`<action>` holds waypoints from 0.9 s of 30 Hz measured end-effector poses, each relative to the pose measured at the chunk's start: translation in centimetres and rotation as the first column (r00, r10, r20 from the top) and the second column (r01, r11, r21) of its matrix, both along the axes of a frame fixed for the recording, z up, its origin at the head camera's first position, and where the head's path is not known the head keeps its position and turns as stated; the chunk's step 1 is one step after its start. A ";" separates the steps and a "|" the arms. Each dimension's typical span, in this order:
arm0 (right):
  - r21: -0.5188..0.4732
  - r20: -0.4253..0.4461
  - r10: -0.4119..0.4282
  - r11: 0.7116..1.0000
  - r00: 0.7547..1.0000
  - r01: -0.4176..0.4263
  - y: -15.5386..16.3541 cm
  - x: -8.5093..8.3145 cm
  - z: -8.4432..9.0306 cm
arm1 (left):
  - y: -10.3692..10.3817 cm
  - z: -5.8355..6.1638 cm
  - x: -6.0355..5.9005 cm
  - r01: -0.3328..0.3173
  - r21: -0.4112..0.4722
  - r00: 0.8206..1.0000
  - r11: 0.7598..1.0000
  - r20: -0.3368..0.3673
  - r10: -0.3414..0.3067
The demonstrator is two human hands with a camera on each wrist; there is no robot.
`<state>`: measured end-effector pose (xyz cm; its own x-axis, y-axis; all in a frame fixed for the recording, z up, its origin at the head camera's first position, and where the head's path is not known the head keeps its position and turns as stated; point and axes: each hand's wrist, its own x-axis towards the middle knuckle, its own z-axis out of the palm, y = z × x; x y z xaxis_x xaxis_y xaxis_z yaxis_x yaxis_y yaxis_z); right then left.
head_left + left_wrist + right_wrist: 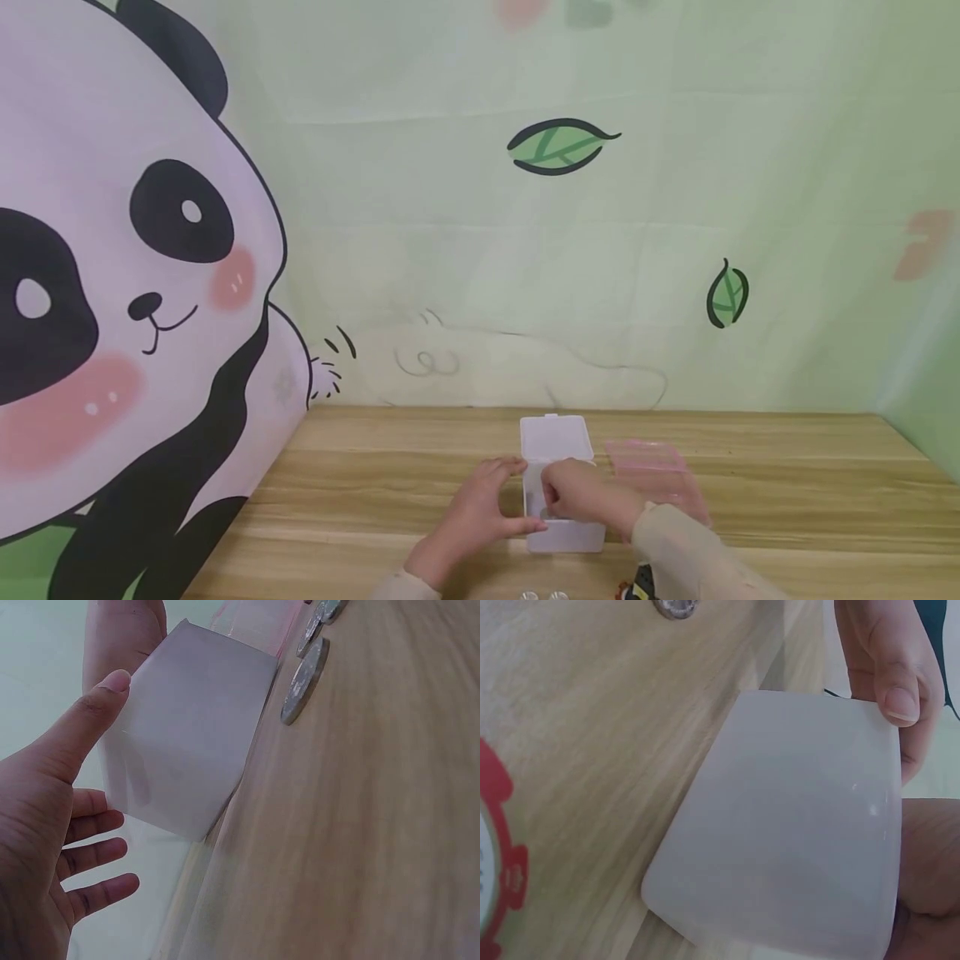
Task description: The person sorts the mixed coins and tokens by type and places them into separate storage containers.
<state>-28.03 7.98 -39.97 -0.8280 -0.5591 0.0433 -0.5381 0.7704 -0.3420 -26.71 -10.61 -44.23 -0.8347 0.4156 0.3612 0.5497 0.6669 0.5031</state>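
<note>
A white plastic box [565, 536] stands on the table with its lid [556, 437] flipped up at the back. My left hand [483, 508] holds its left side, thumb at the near rim and index finger towards the far end. In the left wrist view the other fingers [105, 896] are spread off the wall. My right hand [581, 492] reaches over the rim into the box with bent fingers. Its fingertips are hidden inside, and I cannot tell whether they hold anything.
A translucent pink case [663, 479] lies right of the box. Several coin-like discs [305, 681] are on the table at the near side. A black and yellow object [642, 583] is near the right sleeve. A red-rimmed round piece [510, 877] shows in the right wrist view. A panda-print cloth [450, 208] hangs behind.
</note>
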 end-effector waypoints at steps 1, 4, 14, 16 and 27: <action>0.002 0.001 -0.006 1.000 1.000 0.006 0.0 0.0 0.0 | 0.0 0.0 0.0 0.000 0.001 1.000 1.000 0.001 0.000; 0.010 -0.003 -0.015 1.000 1.000 0.015 -0.1 0.0 0.0 | 0.0 0.1 0.0 -0.003 -0.001 1.000 1.000 0.006 0.003; 0.061 -0.012 -0.067 0.996 0.998 0.068 -0.4 0.0 -0.1 | 0.0 0.0 0.0 -0.001 -0.003 1.000 1.000 -0.011 0.001; 0.074 -0.019 -0.072 0.995 0.997 0.073 -0.4 0.0 -0.1 | 0.0 0.0 0.0 0.001 -0.008 1.000 1.000 -0.019 -0.001; 0.090 -0.039 -0.073 0.993 0.997 0.076 -0.3 -0.1 -0.2 | 0.1 -0.1 -0.1 0.003 -0.008 1.000 1.000 -0.006 -0.003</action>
